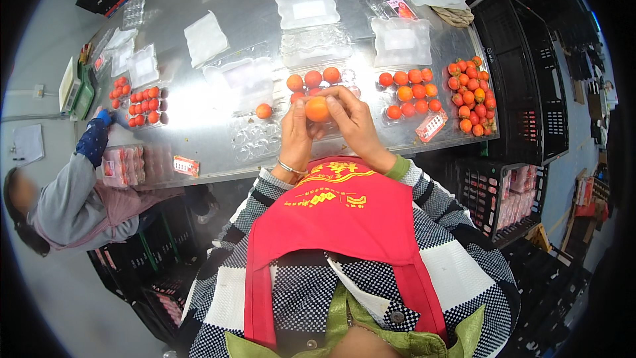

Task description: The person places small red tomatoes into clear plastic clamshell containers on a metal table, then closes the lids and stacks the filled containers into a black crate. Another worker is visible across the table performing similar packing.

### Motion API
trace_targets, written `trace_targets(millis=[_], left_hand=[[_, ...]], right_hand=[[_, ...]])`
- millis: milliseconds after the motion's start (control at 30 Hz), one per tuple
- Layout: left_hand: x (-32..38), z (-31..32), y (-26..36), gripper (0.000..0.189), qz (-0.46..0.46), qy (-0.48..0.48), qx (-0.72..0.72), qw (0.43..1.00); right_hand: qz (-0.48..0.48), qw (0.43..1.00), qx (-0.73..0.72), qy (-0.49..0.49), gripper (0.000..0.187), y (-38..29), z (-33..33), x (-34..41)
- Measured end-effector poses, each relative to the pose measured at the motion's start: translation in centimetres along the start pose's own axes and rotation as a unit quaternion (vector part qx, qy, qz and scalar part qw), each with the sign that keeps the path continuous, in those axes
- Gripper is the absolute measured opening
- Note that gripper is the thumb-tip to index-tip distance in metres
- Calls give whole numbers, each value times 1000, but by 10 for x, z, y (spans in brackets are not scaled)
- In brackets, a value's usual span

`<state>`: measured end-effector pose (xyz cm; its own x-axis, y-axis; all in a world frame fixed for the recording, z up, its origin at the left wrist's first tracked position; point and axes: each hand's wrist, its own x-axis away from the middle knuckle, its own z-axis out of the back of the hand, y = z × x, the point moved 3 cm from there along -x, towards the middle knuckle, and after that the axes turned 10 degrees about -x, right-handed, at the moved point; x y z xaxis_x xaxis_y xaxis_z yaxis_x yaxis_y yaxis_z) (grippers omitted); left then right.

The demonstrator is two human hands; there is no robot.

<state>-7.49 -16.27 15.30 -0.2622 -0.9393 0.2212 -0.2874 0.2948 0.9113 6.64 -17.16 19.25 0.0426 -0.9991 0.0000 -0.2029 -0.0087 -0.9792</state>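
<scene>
My left hand (296,135) and my right hand (356,122) hold one round orange fruit (317,109) between thumbs and fingers, above the near edge of a metal table. Behind it sits a clear plastic tray with red-orange fruits (313,78) in its cups; my hands hide part of it. Left of my hands a single orange fruit (263,111) rests by an unfilled clear cup tray (253,136). To the right, another clear tray holds rows of fruits (419,91). Farther right lies a dense heap of loose fruits (472,97), some with bits of calyx showing.
White-padded clear packs (306,8) lie across the metal table (171,84). Printed cards (431,126) rest near its front edge. Black crates (521,74) stand at the right. At the left, a co-worker's sleeve (93,141) reaches beside filled trays (144,107) and stacked packs (123,166).
</scene>
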Motion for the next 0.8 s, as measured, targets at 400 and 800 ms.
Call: trace_targets(millis=[400, 800], left_hand=[[-3, 4, 0, 46, -21, 2, -14, 1000], [-1, 10, 9, 24, -164, 75, -258, 949]], right_hand=[[-21, 997, -45, -63, 31, -4, 2, 6], [-76, 992, -100, -28, 35, 7, 6, 4]])
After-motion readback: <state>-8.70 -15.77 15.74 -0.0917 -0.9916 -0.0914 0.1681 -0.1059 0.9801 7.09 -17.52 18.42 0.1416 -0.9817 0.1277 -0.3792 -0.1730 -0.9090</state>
